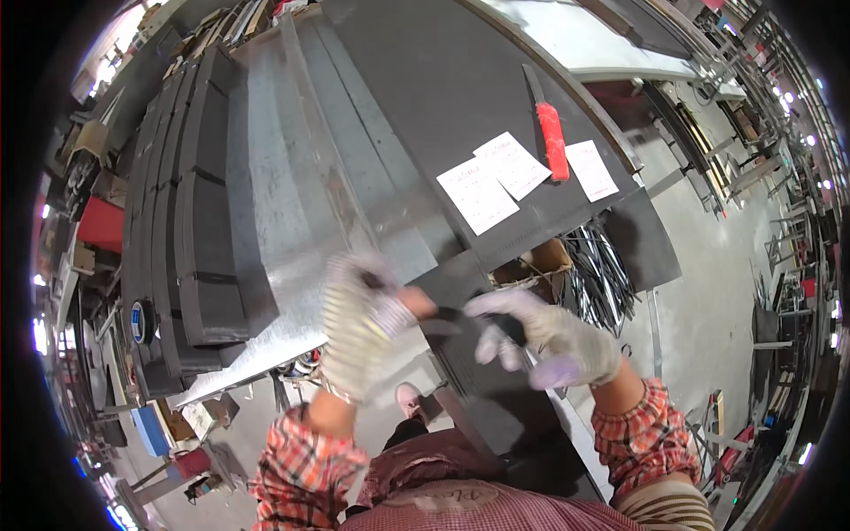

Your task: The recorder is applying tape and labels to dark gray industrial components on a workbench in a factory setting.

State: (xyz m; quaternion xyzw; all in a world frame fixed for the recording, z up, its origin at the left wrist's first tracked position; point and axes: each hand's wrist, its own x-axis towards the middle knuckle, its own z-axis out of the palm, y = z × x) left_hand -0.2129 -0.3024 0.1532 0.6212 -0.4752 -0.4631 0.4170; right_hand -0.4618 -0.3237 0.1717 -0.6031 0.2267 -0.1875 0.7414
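Observation:
My left hand (359, 332), in a striped work glove, is smeared by motion over the near edge of the grey metal sheet (283, 177). A bare fingertip pokes out of that glove, but its grip is unclear. To the right, my right hand (558, 341) wears a pale glove with purplish patches. Its fingers are bent round a small dark piece (509, 327) too blurred to name. Both hands are raised at the near side of the dark work surface (407, 80), and a blurred dark shape lies between them.
White paper slips (478, 195) and a red-handled blade tool (551, 142) lie on the dark surface. Long dark folded panels (208, 212) are stacked at left, a tape roll (142, 320) beside them. Below the surface's right edge are a cardboard box (544, 261) and thin strips (602, 274).

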